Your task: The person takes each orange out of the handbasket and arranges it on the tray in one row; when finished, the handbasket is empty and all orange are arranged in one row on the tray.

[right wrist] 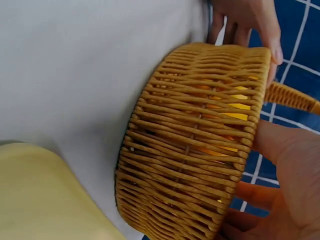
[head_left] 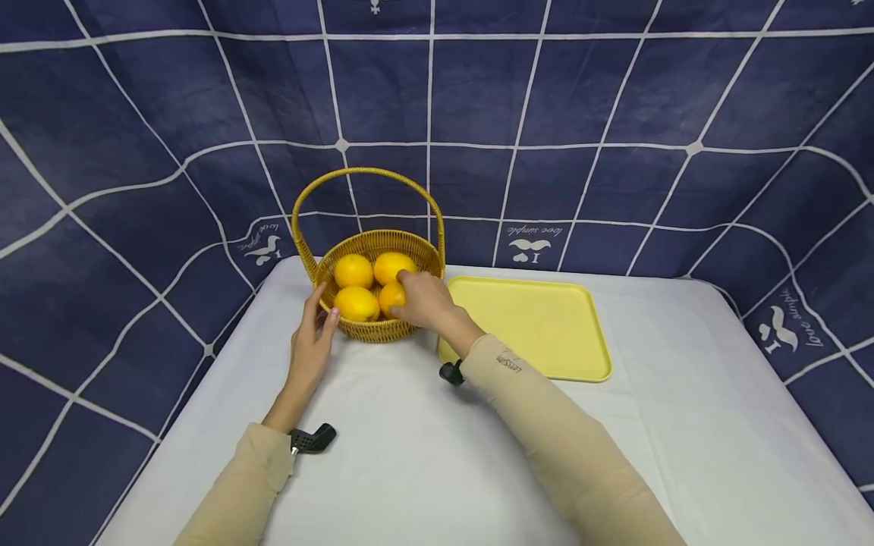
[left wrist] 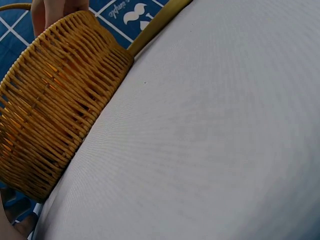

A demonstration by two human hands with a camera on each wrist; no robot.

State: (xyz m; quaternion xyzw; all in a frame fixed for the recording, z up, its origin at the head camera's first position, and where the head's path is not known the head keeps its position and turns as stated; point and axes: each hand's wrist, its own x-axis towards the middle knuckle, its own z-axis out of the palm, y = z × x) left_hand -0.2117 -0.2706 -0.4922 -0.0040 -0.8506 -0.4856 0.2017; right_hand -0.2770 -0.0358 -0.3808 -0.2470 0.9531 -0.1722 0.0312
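The wicker basket (head_left: 377, 331) holds several yellow-orange fruits. My right hand (head_left: 426, 301) reaches over its right rim, fingers and thumb around the front-right orange fruit (head_left: 392, 298). In the right wrist view, that hand (right wrist: 300, 175) dips behind the basket's rim (right wrist: 252, 117), which hides the fingertips. My left hand (head_left: 310, 353) rests at the basket's left side, fingers extended, thumb near the front rim beside the front-left fruit (head_left: 357, 303). The left wrist view shows the woven wall (left wrist: 65, 95) with part of the left hand (left wrist: 15, 225) at the lower corner.
A yellow tray (head_left: 539, 326) lies right of the basket, partly under my right forearm. The basket's tall handle (head_left: 369, 171) arches above the fruits. White cloth (head_left: 410, 455) covers the table, and a blue checked curtain (head_left: 492, 98) hangs behind and at both sides.
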